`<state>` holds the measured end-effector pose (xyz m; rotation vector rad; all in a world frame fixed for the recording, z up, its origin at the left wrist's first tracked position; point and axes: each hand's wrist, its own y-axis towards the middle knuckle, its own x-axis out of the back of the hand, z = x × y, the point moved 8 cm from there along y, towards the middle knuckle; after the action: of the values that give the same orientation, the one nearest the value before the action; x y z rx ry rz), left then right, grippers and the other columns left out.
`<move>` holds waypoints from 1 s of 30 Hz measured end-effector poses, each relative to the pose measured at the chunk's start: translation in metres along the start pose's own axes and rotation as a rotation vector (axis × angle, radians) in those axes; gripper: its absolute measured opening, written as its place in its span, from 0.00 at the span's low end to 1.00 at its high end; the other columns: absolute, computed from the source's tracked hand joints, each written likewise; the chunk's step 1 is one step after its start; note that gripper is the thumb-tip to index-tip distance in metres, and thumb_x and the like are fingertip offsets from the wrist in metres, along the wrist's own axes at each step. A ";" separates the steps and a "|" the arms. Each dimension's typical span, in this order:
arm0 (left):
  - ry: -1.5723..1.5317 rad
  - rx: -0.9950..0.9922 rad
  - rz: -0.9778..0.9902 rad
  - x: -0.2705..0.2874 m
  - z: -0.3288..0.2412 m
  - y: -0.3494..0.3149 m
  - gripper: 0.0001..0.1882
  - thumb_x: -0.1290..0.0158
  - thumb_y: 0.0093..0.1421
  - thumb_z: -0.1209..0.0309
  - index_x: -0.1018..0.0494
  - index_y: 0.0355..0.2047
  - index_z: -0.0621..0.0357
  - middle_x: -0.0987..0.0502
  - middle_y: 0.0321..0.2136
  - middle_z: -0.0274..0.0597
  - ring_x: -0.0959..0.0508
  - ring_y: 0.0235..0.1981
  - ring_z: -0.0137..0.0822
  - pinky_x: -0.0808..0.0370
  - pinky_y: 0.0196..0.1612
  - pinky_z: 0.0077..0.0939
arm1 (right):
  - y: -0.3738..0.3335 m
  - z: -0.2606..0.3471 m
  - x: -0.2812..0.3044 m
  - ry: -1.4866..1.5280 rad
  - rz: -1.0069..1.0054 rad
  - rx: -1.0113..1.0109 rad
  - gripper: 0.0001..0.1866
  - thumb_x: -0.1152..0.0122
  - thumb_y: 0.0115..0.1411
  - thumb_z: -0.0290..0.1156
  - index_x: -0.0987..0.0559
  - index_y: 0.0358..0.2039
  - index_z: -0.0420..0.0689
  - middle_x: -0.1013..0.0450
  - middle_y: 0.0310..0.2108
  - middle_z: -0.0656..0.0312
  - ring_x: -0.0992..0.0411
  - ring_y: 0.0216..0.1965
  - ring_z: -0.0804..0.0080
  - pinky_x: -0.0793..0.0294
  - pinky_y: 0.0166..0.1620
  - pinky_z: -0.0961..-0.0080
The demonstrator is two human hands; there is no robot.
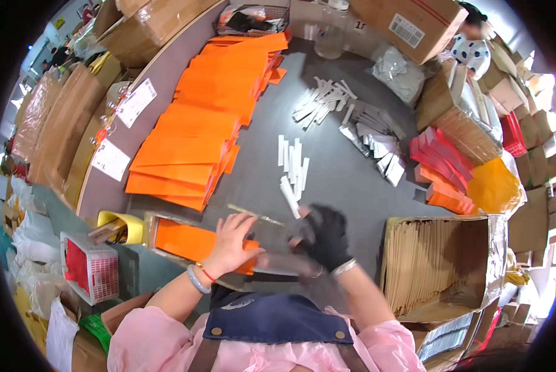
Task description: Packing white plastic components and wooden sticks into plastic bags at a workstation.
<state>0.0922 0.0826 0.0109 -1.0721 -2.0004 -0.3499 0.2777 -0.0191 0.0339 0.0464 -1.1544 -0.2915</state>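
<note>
My left hand is bare, with a red cord and a pale bangle at the wrist. Its fingers are spread over an orange sheet lying in a shallow box at the table's near edge. To its right is my right hand in a black glove with bare fingertips, blurred by motion. A white strip reaches to its fingers; whether they grip it is unclear. Several more white strips lie just beyond. A blurred, greyish see-through shape is below the gloved hand. A thin clear strip lies between the hands.
Overlapping orange sheets cover the table's left side. Farther back are a white strip pile, silvery strips and a clear bottle. Red pieces and a carton of brown card stand right. A yellow holder sits left.
</note>
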 end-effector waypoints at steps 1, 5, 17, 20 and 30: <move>-0.008 -0.020 -0.003 -0.005 -0.005 0.014 0.39 0.33 0.45 0.55 0.32 0.57 0.53 0.35 0.58 0.49 0.39 0.61 0.55 0.47 0.63 0.61 | 0.013 -0.036 0.017 -0.019 -0.028 -0.069 0.38 0.28 0.44 0.48 0.28 0.56 0.53 0.35 0.57 0.53 0.38 0.58 0.51 0.42 0.58 0.53; 0.118 -0.261 0.025 -0.029 -0.055 0.076 0.31 0.36 0.50 0.62 0.30 0.56 0.47 0.37 0.59 0.47 0.40 0.62 0.55 0.44 0.62 0.62 | 0.064 -0.170 0.066 -0.251 -0.102 -0.257 0.38 0.33 0.51 0.47 0.35 0.63 0.60 0.38 0.61 0.52 0.41 0.61 0.47 0.40 0.58 0.49; 0.000 -0.542 -0.204 -0.023 -0.096 0.291 0.32 0.37 0.52 0.59 0.31 0.58 0.46 0.41 0.62 0.50 0.42 0.62 0.58 0.44 0.61 0.62 | 0.152 -0.449 0.050 -0.523 0.130 -0.422 0.35 0.46 0.57 0.59 0.35 0.64 0.63 0.50 0.70 0.59 0.56 0.69 0.42 0.52 0.65 0.37; 0.184 -0.407 -0.254 -0.011 -0.071 0.370 0.31 0.41 0.55 0.53 0.33 0.60 0.39 0.42 0.63 0.49 0.42 0.62 0.60 0.43 0.60 0.62 | 0.182 -0.368 -0.001 -0.361 0.169 -0.447 0.36 0.53 0.61 0.57 0.37 0.65 0.50 0.45 0.68 0.55 0.55 0.70 0.53 0.62 0.69 0.43; 0.422 -0.152 0.056 -0.057 -0.072 0.466 0.27 0.54 0.63 0.45 0.35 0.62 0.29 0.49 0.69 0.41 0.54 0.69 0.62 0.54 0.61 0.78 | 0.144 -0.263 0.015 -0.170 0.078 -0.684 0.35 0.51 0.58 0.63 0.35 0.63 0.65 0.49 0.70 0.59 0.62 0.70 0.36 0.64 0.65 0.30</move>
<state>0.5159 0.2888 -0.0477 -1.0437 -1.5851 -0.6496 0.5510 0.0859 -0.0335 -0.6330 -1.1688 -0.6152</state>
